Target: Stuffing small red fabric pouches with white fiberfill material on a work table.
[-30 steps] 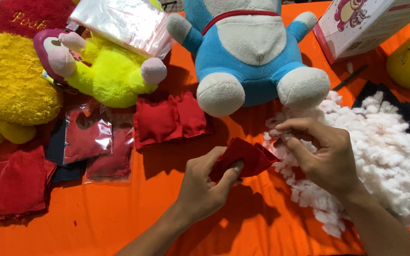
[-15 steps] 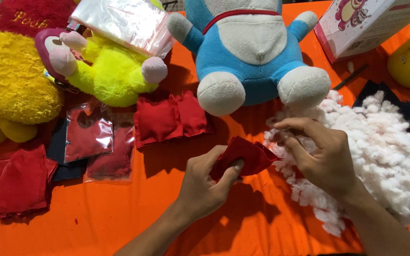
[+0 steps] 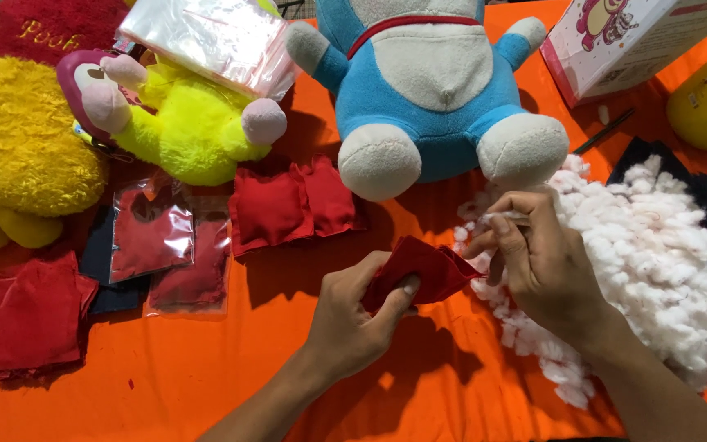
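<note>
Since a moment ago, the right hand (image 3: 546,262) is lifting from the white stuffing pile (image 3: 656,254), pinching a tuft in closed fingers. Left hand (image 3: 353,315) is gripping the small red fabric pouch (image 3: 423,268) at near centre of the orange desk (image 3: 206,385), below a blue plush toy (image 3: 435,90).

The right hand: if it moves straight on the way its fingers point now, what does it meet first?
Probably the red fabric pouch held by the left hand: the right hand points left toward its open edge, pinching white stuffing. Depth is unclear.
</note>
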